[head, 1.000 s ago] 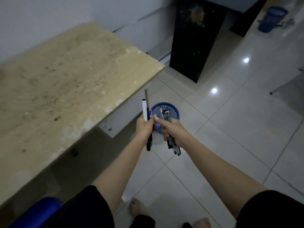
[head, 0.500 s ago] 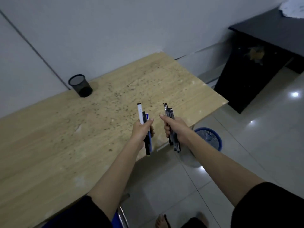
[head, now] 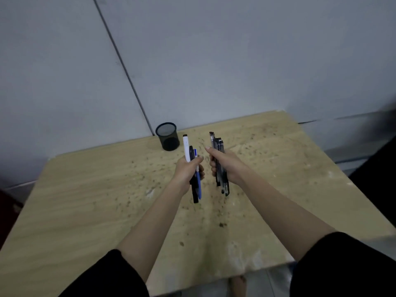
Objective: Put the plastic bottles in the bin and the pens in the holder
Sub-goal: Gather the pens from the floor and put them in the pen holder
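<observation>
My left hand [head: 186, 169] grips a small bunch of pens [head: 187, 146]: a white one, a black one and a blue one, held upright above the wooden table [head: 90, 211]. My right hand [head: 225, 166] grips a second bunch of dark and clear pens [head: 216, 140], also upright. Both hands hover over the middle of the table, a short gap apart. A black mesh pen holder [head: 167, 136] stands at the table's far edge by the wall, just beyond and slightly left of my left hand. Nothing sticks out of it. No bottles or bin are in view.
A grey wall [head: 214, 50] rises directly behind the table. The tabletop is speckled with dark marks. A dark piece of furniture [head: 379, 168] sits at the right edge. Tiled floor and a bare foot [head: 237, 285] show below the table's near edge.
The view has swung left from the floor and blue bin onto the table. Both hands, still holding their pens, now sit over the tabletop and closer to the mesh holder.
</observation>
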Tool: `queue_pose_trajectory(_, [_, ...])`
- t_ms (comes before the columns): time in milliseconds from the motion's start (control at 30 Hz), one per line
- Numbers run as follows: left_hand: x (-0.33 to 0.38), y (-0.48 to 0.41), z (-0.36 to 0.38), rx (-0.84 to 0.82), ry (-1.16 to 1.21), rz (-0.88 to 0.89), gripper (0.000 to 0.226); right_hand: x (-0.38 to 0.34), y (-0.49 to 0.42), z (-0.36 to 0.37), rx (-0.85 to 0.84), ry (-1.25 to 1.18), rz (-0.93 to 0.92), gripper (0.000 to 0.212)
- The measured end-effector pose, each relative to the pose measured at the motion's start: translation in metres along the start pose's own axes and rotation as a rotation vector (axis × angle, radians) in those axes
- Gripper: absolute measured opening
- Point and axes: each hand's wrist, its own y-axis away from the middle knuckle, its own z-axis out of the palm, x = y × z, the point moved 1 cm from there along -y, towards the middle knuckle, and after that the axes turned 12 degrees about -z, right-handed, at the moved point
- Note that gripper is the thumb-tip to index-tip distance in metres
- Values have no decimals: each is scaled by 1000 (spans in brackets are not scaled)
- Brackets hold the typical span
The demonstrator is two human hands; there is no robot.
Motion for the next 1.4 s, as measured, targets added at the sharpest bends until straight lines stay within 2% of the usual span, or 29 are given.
queue_pose_trajectory(133, [32,-35,-14,45,72,-24,10,-11,-60,16,-95,29,16,32])
queue_pose_trajectory(333, [45,-80,-41,112,163,-132,4,11,-128,49,-137,80,87,31])
queue_pose_trajectory(433, [62,-105,-59,159,168,-134,10,17,-157,71,-147,138,82,30])
queue_pose_trajectory(567, [106,-140,-78,249,191,-28,20,-4,-205,100,-139,141,-47,27])
queue_pose_trajectory(667, [146,-162,-92,361,186,102,12,-33,-245,125,-98,140,-164,20])
queue_pose_trajectory(800, [181,-188,-106,451,204,286,18,-51,-282,148,-49,131,-303,31])
queue_pose_trajectory(933, [174,-210,-104,526,267,329,20,-33,-298,153,35,107,-363,33])
queue_pose_trajectory(1033, [153,-224,-96,580,255,355,16,-11,-302,154,109,175,-375,37])
queue_pose_trajectory(1100, [138,-232,-91,590,203,388,17,6,-301,153,142,232,-410,40])
queue_pose_trajectory(1200, [117,-240,-89,580,140,400,20,26,-299,148,176,343,-450,32])
queue_pose_trajectory(1333, [103,-249,-91,592,31,411,24,47,-304,135,153,587,-479,32])
queue_pose_trajectory(1400, [99,-253,-90,592,-109,416,15,60,-305,127,135,658,-443,31])
